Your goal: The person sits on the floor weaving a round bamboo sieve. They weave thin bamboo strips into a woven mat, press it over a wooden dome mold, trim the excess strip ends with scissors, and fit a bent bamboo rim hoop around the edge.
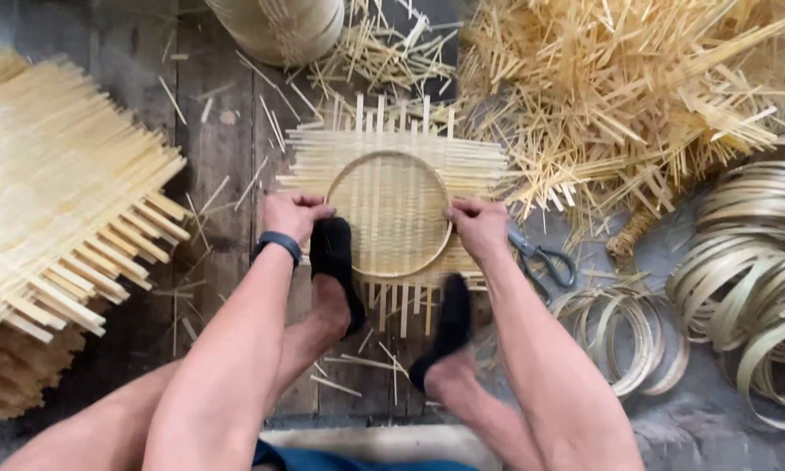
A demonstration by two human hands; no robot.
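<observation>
A square woven bamboo mat [392, 157] lies on the floor with a round bamboo hoop [390, 214] pressed onto its middle. My left hand [293, 214] grips the hoop's left rim and my right hand [478, 225] grips its right rim. A dark band [279, 244] sits on my left wrist. Both feet in black socks rest on the mat's near edge, the left foot [333, 262] beside my left hand and the right foot [449, 327] below the hoop.
A stack of woven mats [61, 201] lies at the left. Loose bamboo offcuts [628, 96] pile up at the top right. Coiled bamboo hoops [750, 253] and rings [623, 336] lie at the right. Scissors [545, 260] rest beside my right hand. A finished basket [279, 26] stands at the top.
</observation>
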